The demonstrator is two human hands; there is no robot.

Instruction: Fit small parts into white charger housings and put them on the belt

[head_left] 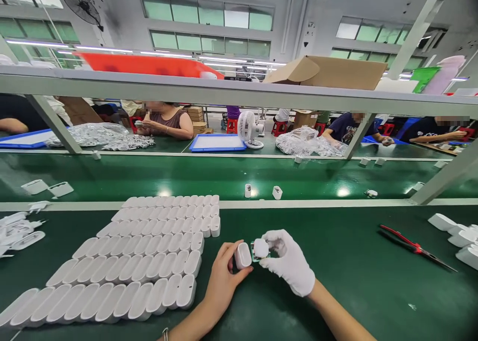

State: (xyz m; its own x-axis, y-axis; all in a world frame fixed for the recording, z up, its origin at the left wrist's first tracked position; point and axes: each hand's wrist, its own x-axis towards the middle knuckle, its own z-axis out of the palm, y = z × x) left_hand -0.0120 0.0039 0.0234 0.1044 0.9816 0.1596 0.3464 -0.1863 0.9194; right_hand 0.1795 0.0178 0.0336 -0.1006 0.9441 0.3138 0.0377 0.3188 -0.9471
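- At lower centre, a bare left hand [220, 281] grips one white plastic shell [243, 255]; touching it, a white-gloved right hand [289, 261] pinches one white-capped insert [260, 249].
- Left of the hands, five rows of white shells [138, 254] lie on the green bench [336, 281].
- One pair of red-handled pliers [414, 247] lies at right.
- Two small white parts [261, 191] stand on the belt behind.

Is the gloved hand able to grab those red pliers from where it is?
Probably yes, but not right away. The red pliers lie on bare green mat to the right hand's side with nothing between them. That hand is pinching a small white part, so it would have to let go first.
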